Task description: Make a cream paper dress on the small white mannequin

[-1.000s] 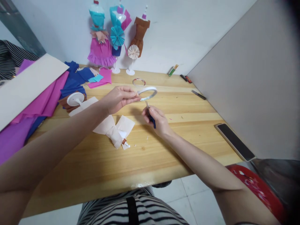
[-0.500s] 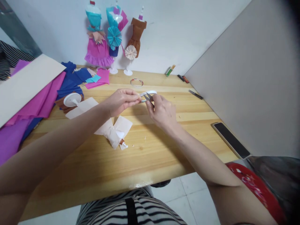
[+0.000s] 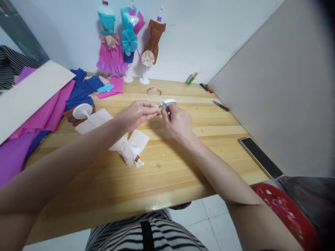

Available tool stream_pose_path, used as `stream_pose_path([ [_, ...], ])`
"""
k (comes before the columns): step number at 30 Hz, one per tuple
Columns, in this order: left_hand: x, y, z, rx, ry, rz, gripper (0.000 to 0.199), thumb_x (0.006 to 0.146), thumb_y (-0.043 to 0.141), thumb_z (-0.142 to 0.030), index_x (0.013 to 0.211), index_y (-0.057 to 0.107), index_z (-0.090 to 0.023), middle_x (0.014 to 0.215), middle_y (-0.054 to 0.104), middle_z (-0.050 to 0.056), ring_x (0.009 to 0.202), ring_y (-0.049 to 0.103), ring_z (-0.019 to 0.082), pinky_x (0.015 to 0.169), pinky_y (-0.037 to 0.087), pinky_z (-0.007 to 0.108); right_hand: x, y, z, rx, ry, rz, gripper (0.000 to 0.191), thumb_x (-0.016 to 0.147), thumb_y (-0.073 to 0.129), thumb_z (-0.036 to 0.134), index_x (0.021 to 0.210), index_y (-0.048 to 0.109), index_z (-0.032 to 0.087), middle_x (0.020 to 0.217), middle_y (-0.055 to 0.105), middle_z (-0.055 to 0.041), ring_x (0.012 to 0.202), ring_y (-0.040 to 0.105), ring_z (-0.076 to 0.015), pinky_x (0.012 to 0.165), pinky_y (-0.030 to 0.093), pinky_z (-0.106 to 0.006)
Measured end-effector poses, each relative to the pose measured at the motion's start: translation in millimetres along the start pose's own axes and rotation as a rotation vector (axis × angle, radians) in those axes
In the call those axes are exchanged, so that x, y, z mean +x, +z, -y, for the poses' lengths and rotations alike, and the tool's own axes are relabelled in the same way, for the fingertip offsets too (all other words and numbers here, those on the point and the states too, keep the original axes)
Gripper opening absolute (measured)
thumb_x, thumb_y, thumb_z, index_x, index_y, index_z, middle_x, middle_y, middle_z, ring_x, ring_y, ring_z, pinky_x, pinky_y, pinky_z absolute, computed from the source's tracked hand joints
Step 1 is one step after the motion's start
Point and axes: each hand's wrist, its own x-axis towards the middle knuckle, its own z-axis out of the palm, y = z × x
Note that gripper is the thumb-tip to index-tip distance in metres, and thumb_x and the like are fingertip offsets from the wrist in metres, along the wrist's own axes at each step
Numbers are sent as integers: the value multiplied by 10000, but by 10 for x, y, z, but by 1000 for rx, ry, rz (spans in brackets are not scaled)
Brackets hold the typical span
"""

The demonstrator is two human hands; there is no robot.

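Observation:
My left hand (image 3: 140, 113) pinches the end of a narrow white tape (image 3: 171, 101) above the middle of the table. My right hand (image 3: 178, 121) holds small scissors (image 3: 164, 106), whose blades lie at the tape close to my left fingertips. Most of the scissors' handle is hidden in my right fingers. Below my left forearm a small stand with pale pink paper (image 3: 138, 140) around it lies on its side, its round white base (image 3: 82, 111) to the left.
Three dressed mini mannequins (image 3: 154, 38) stand along the wall. Coloured paper (image 3: 56, 104) and a white board (image 3: 34, 94) lie left. A ring (image 3: 154, 91) is behind my hands; a glue tube (image 3: 192, 78), a black knife (image 3: 221, 105) and a phone (image 3: 260, 157) lie right.
The scissor blades have moved closer to my left fingertips, and their gap looks narrower. My right hand has shifted slightly left. The whole view has shifted a little.

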Motion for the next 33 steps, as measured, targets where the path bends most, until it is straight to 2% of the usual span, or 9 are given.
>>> stream_pose_path([
  [8, -20, 106, -18, 100, 8, -43, 89, 664, 684, -103, 584, 681, -141, 663, 646, -2, 745, 589, 94, 864, 440, 265, 36, 17, 81, 20, 42, 68, 293, 945, 365, 390, 947, 538, 153, 787, 656, -128, 634, 566, -215, 578, 277, -298],
  [12, -28, 95, -19, 155, 18, -44, 92, 667, 667, -97, 586, 681, -139, 642, 624, -4, 709, 566, 96, 802, 436, 256, 45, 40, 67, 64, 24, 43, 288, 945, 351, 371, 895, 544, 164, 734, 641, -107, 620, 545, -209, 572, 268, -295],
  [18, -18, 78, -40, 150, 22, -9, 71, 670, 671, -119, 605, 691, -138, 670, 637, 4, 731, 577, 104, 822, 439, 262, 82, 87, 23, 149, -37, -12, 305, 947, 347, 376, 822, 551, 186, 659, 606, -72, 574, 488, -180, 561, 239, -288],
  [23, 18, 7, -27, 85, 41, 7, 64, 682, 670, -136, 620, 687, -131, 706, 655, 17, 784, 598, 109, 891, 432, 273, 82, 166, -9, 91, -32, -17, 290, 943, 379, 397, 903, 557, 172, 757, 658, -97, 596, 520, -183, 553, 242, -280],
  [29, 22, -3, 25, 120, 30, -35, 67, 663, 669, -143, 598, 669, -130, 664, 648, 24, 752, 594, 120, 892, 428, 295, 14, 330, 35, 9, -31, 95, 346, 971, 331, 386, 1037, 558, 133, 897, 707, -154, 675, 593, -219, 563, 273, -283],
  [33, 63, -25, -6, 266, 46, -73, 64, 632, 663, -153, 572, 655, -135, 639, 626, 11, 709, 572, 123, 818, 427, 285, -4, 395, 58, -13, -23, 168, 353, 975, 332, 365, 1080, 557, 113, 955, 710, -172, 727, 622, -246, 582, 290, -293],
])
